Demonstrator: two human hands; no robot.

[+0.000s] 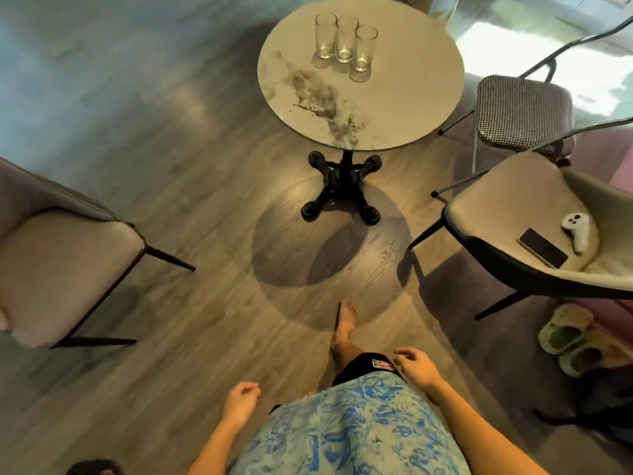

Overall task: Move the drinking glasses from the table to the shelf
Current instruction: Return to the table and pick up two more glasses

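Observation:
Three tall clear drinking glasses stand upright and close together on the far part of a round marbled table (404, 108): the left glass (325, 37), the middle glass (345, 41) and the right glass (364, 51). My left hand (241, 402) hangs low beside my body with its fingers loosely curled and nothing in it. My right hand (416, 366) is at my hip, fingers loosely bent, holding nothing. Both hands are far from the table. No shelf is in view.
The table has a black four-footed base (340, 192). A beige chair (65, 265) stands on the left. On the right, a second chair (520, 214) carries a phone (543, 248) and a white controller (577, 231); a checkered chair (524, 111) stands behind it. Slippers (568, 337) lie at the lower right.

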